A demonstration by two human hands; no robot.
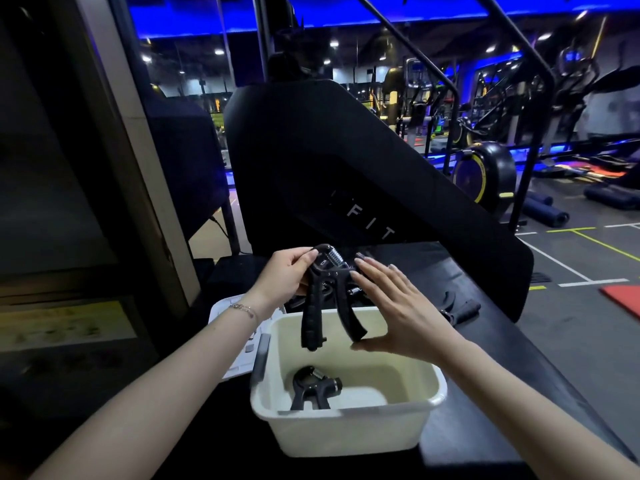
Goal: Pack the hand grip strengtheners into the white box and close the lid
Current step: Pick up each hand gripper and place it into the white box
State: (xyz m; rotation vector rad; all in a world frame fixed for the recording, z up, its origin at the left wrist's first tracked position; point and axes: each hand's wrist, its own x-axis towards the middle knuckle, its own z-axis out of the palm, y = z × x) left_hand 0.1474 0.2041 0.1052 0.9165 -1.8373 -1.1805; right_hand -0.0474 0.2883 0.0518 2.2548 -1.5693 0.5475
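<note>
Dim gym, black bench top [450, 341]. Left hand [282, 271] pinches a hand grip strengthener [327, 296] over the white box [349, 431], one strengthener already inside [313, 389]. Right hand [398, 306] spread flat beside it. Next I'd lower it in.

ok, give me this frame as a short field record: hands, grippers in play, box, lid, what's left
left hand: pinches the top of a black strengthener, handles hanging over the box
right hand: open, fingers straight, beside the held strengthener's right handle
white box: open, on a dark surface
in box: one strengthener lying on the bottom
lid: off, lying left of and behind the box
left outside: more strengtheners on the surface behind and right of the box
setting: gym
</note>
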